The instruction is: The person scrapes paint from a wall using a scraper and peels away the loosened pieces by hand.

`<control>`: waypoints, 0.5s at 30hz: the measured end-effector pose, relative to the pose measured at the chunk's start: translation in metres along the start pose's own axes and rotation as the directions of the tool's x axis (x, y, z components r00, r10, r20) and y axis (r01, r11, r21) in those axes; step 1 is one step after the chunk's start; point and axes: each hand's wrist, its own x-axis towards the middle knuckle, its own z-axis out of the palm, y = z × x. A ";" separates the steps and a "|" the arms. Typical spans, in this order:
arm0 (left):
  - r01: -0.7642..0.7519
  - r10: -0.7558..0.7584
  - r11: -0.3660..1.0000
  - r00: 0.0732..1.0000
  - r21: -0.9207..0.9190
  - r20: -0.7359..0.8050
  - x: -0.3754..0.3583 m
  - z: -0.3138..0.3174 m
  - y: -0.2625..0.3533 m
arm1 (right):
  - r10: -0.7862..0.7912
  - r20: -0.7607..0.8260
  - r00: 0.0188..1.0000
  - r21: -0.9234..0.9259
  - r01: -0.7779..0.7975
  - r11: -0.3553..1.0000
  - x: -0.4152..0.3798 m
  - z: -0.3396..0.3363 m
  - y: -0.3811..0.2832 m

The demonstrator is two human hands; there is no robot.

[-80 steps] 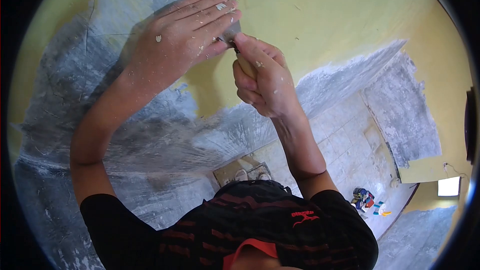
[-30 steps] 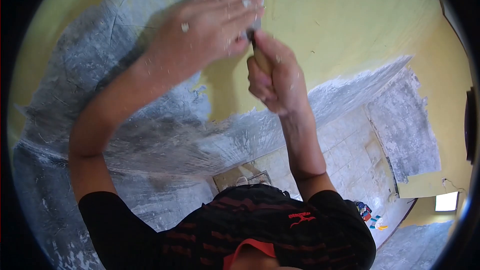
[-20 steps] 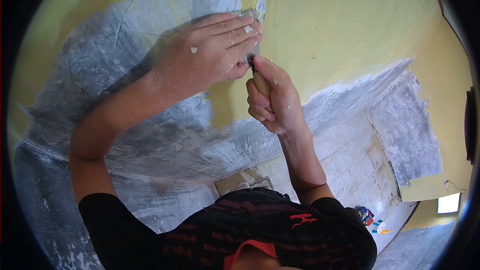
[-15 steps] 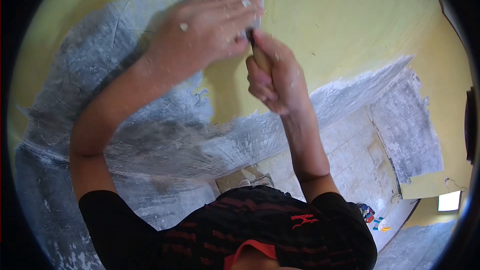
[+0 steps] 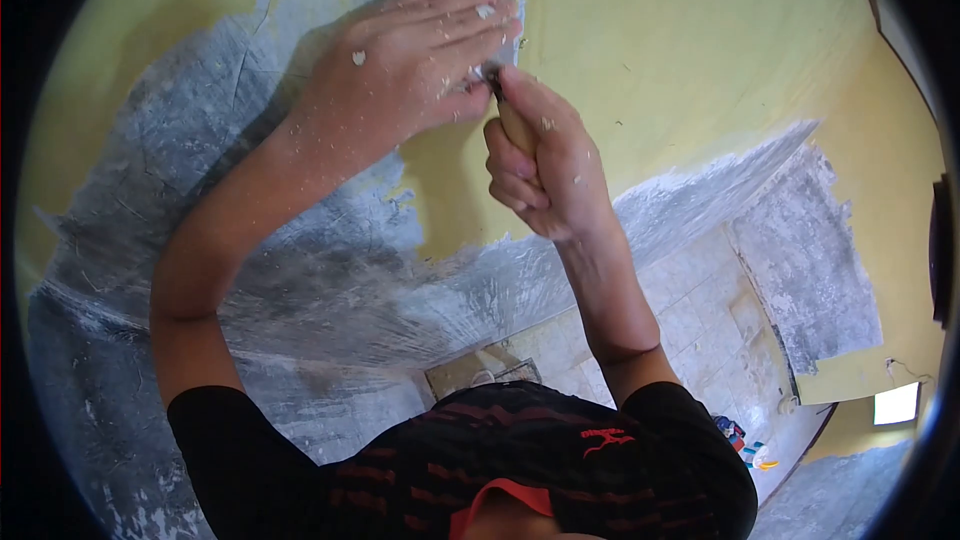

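My right hand (image 5: 560, 160) is closed around the wooden handle of a paint scraper (image 5: 516, 128), thumb along the handle's top near the dark neck. The scraper's blade is mostly hidden under my left hand (image 5: 415, 55), which lies flat over it with fingers stretched out. Flakes of paint stick to the backs of both hands. Both hands are at the border between the yellow paint (image 5: 660, 30) and the bared grey-white wall patch (image 5: 190, 100).
Lower down, a scraped grey band (image 5: 700, 175) runs along the wall. Pale floor tiles (image 5: 690, 310) lie below, with a small pile of coloured items (image 5: 735, 435) at the lower right. A bright white rectangle (image 5: 895, 404) shows at far right.
Both hands and the scraper have shifted slightly left across the wall. The camera view has also moved a little. The grips are the same.
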 end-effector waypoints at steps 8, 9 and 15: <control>0.053 -0.045 0.994 0.996 -0.100 0.083 -0.017 0.006 0.017 | 0.101 -0.026 0.995 -0.015 -0.102 0.995 -0.018 -0.005 0.010; 0.059 -0.050 0.992 0.995 -0.111 0.084 -0.014 0.004 0.017 | 0.102 -0.016 0.995 -0.016 -0.102 0.995 -0.021 -0.004 0.007; 0.043 -0.039 0.997 0.997 -0.072 0.061 -0.010 0.002 0.017 | 0.072 0.047 0.996 -0.040 -0.070 0.997 -0.030 -0.004 -0.007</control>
